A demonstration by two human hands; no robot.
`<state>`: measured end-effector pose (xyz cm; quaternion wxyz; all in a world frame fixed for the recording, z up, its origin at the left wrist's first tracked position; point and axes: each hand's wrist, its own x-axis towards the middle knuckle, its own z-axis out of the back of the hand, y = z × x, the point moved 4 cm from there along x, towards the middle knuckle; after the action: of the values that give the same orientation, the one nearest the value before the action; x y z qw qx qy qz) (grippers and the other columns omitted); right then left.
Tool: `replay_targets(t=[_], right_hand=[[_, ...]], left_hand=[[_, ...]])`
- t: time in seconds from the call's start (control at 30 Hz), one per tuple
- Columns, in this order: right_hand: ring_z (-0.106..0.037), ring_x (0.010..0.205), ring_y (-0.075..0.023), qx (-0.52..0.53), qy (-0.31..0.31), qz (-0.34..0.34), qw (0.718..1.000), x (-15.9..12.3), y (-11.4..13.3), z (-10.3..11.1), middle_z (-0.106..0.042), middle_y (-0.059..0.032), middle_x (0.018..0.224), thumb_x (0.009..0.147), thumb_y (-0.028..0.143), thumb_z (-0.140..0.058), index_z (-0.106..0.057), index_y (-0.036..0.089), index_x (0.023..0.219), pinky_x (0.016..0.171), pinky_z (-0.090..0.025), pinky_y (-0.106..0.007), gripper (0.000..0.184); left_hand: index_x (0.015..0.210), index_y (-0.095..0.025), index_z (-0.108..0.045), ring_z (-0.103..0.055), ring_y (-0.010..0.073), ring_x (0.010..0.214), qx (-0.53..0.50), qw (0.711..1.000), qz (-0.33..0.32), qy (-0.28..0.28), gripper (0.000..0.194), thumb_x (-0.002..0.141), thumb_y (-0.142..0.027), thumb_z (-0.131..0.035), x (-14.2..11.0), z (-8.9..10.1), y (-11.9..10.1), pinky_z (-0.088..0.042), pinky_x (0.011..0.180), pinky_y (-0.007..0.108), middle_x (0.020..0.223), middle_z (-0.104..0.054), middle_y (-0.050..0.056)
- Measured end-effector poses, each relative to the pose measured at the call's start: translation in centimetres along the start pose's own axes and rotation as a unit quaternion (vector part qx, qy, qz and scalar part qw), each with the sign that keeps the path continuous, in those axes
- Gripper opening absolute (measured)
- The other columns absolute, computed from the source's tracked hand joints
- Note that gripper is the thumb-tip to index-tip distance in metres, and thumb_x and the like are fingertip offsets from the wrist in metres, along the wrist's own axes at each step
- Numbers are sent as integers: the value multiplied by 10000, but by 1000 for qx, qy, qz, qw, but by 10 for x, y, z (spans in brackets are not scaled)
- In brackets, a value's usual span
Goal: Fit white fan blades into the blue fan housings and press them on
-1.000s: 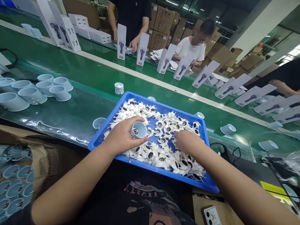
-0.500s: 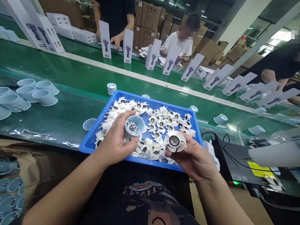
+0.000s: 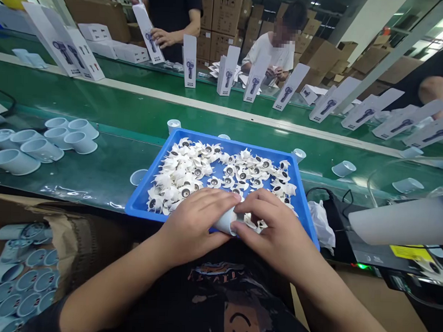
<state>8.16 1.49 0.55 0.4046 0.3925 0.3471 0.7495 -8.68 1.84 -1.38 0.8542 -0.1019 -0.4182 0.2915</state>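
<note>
Over the near edge of the blue tray [image 3: 141,194], my left hand [image 3: 197,216] is wrapped around a light-blue cup-shaped fan housing [image 3: 225,222], which lies tilted with its open end to the right. The fingers of my right hand [image 3: 268,224] are bent, with thumb and index fingertip at the housing's rim. Whether a fan wheel sits inside the housing or behind the right fingers is hidden. Loose white fan wheels [image 3: 177,171] with dark round hubs fill much of the tray, with blue floor showing between them.
Light-blue housings [image 3: 44,146] stand to the left, and more fill a carton [image 3: 66,242] below. A white cylinder [image 3: 398,225] and a black device [image 3: 365,245] are at the right. Upright printed boxes [image 3: 189,62] line the far belt, where co-workers [image 3: 274,51] handle boxes and papers.
My hands have come together over the tray's near edge. The housing has turned from facing up to facing right, and the right hand's fan wheel is out of sight. A co-worker has lifted a box.
</note>
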Motion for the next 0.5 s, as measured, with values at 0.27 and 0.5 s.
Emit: replay_targets(t=[0.27, 0.5], right_hand=[[-545, 1025, -179, -48, 38, 45, 997, 11, -15, 4, -506, -45, 1089, 946, 218, -723, -746, 264, 1088, 900, -428, -309, 151], [-618, 992, -184, 88, 160, 82, 980, -23, -6, 30, -578, -68, 1104, 1037, 618, -560, -767, 339, 1064, 867, -554, -276, 348]], left_hand=[[1373, -261, -580, -697, 255, 1148, 35, 996, 54, -64, 514, 874, -243, -700, -5, -6, 4, -552, 1051, 437, 1257, -729, 72], [1321, -278, -641, -590, 310, 1267, 100, 988, 118, -22, 595, 775, -427, -821, -5, 36, 45, -485, 1087, 510, 1359, -635, 103]])
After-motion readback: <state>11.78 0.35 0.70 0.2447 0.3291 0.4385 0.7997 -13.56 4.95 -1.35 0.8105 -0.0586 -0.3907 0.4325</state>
